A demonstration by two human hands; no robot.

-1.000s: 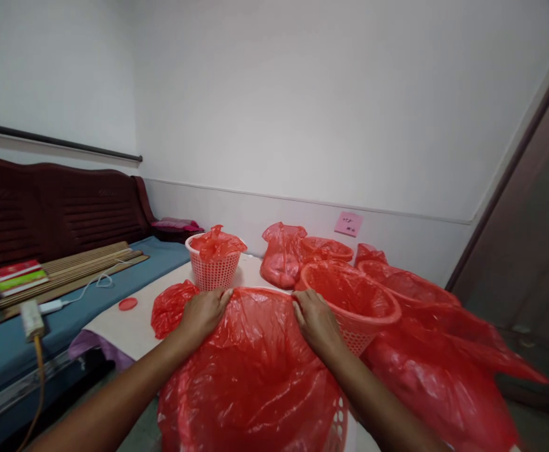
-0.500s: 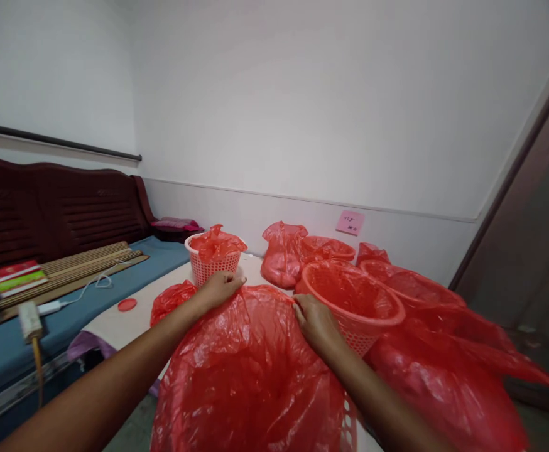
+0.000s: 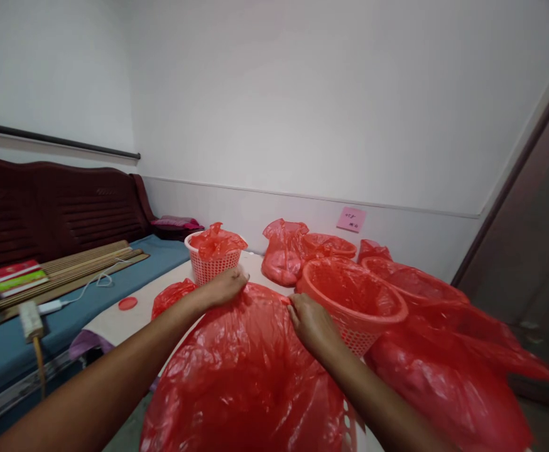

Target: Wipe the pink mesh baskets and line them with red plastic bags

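Note:
A large red plastic bag (image 3: pixel 250 370) covers the nearest basket, whose holed white side (image 3: pixel 348 424) shows at the lower right of the bag. My left hand (image 3: pixel 228 287) is closed on the bag's far edge, left of its middle. Closed on the same edge farther right is my right hand (image 3: pixel 311 319), fingertips pinching the film. Just right of that hand stands a pink basket (image 3: pixel 357 336) lined with red plastic. Beyond my left hand is a white holed basket (image 3: pixel 211 267) with a crumpled red bag in its top.
Several red bags and lined baskets crowd the table's right and back, including a filled bag (image 3: pixel 448 383). A red round lid (image 3: pixel 127 303) lies on the table's left. A blue-covered bench (image 3: pixel 161 254) holds a power strip (image 3: pixel 31 320). A pink note (image 3: pixel 350 219) is on the wall.
Both hands keep their hold on the bag's edge. My right hand has shifted slightly left, and the bag's near part has spread a little to the left.

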